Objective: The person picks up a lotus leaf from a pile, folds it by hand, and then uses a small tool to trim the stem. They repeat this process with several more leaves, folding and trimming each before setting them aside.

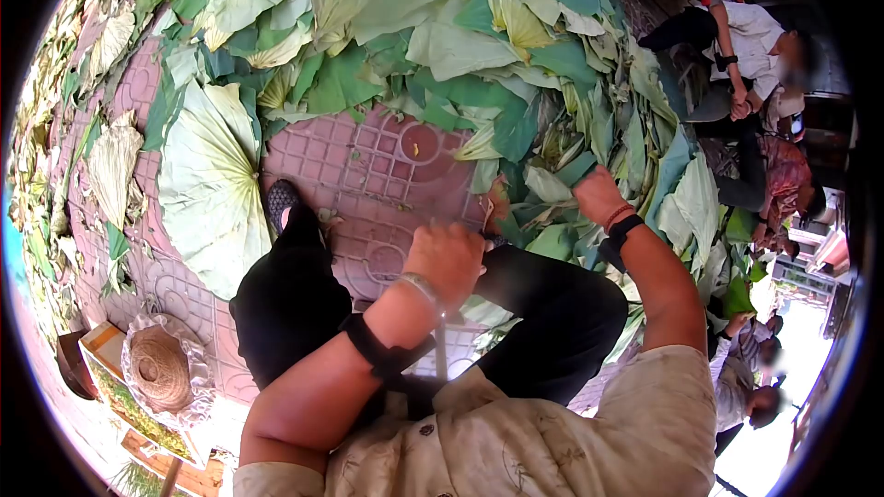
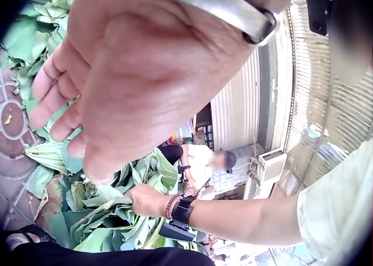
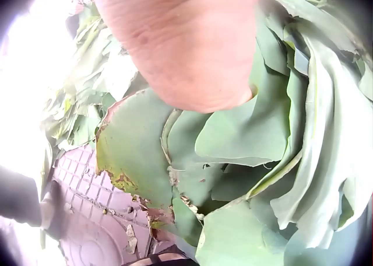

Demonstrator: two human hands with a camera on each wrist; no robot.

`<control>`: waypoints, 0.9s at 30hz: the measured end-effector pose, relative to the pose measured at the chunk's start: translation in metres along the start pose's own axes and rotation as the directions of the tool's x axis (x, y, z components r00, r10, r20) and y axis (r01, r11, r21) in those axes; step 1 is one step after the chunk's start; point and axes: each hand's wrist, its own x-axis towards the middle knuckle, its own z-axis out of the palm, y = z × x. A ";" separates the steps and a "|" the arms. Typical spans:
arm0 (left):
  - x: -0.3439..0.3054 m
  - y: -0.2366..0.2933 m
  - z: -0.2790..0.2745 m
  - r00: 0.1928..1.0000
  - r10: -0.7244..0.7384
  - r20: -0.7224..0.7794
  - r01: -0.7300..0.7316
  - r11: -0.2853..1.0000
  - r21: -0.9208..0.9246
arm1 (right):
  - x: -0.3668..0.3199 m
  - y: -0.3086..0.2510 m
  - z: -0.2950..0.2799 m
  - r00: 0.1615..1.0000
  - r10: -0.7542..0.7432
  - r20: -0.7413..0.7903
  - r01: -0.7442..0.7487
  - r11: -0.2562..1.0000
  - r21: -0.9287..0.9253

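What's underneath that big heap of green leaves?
Pink patterned paving shows at the edge of the leaf heap. Beneath the middle, everything is covered; the right hand grips its leaves there.

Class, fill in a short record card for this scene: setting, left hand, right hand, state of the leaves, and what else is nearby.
Setting: paved ground heaped with large green leaves
Left hand: palm bare, fingers loosely bent, nothing visibly held, above the paving
Right hand: grips green leaves at the edge of the heap
State of leaves: some spread flat, some folded; brown-edged leaf is torn
Nearby: woven hat; other people seated beside the heap
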 end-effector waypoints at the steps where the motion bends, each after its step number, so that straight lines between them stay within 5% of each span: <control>1: 0.001 -0.001 -0.003 1.000 0.009 0.021 -0.008 1.000 -0.012 | -0.005 0.000 0.001 1.000 -0.011 -0.016 0.011 1.000 -0.004; 6: 0.002 0.004 -0.003 0.999 0.025 0.043 -0.027 0.998 0.051 | -0.025 -0.005 -0.004 0.999 -0.028 -0.023 0.027 0.999 -0.045; 12: -0.003 0.015 -0.005 0.998 0.056 0.016 -0.057 0.998 0.006 | -0.004 -0.013 -0.004 0.987 0.041 0.155 -0.038 0.999 -0.023; 15: -0.007 0.023 -0.015 0.995 0.089 0.052 -0.088 0.996 -0.020 | 0.025 -0.021 0.006 0.996 0.055 0.077 -0.058 0.997 0.041; 16: -0.008 0.026 -0.015 0.994 0.100 0.043 -0.099 0.995 -0.020 | 0.039 -0.026 -0.005 0.978 0.066 0.198 -0.088 0.990 0.107; 19: -0.016 0.030 -0.018 0.987 0.158 0.002 -0.158 0.987 -0.043 | 0.078 -0.051 -0.027 0.989 0.126 0.075 -0.147 0.866 0.477; 21: -0.022 0.032 -0.032 0.978 0.207 0.015 -0.205 0.975 -0.083 | 0.113 -0.066 -0.045 0.989 0.125 0.075 -0.142 0.733 0.665; 24: -0.030 0.032 -0.034 0.979 0.201 -0.020 -0.202 0.973 -0.111 | 0.169 -0.080 -0.033 0.971 0.184 0.151 -0.176 0.127 0.976; 27: -0.034 0.025 -0.038 0.978 0.198 -0.070 -0.208 0.963 -0.170 | 0.199 -0.082 -0.050 0.905 0.277 0.323 -0.156 -0.490 0.857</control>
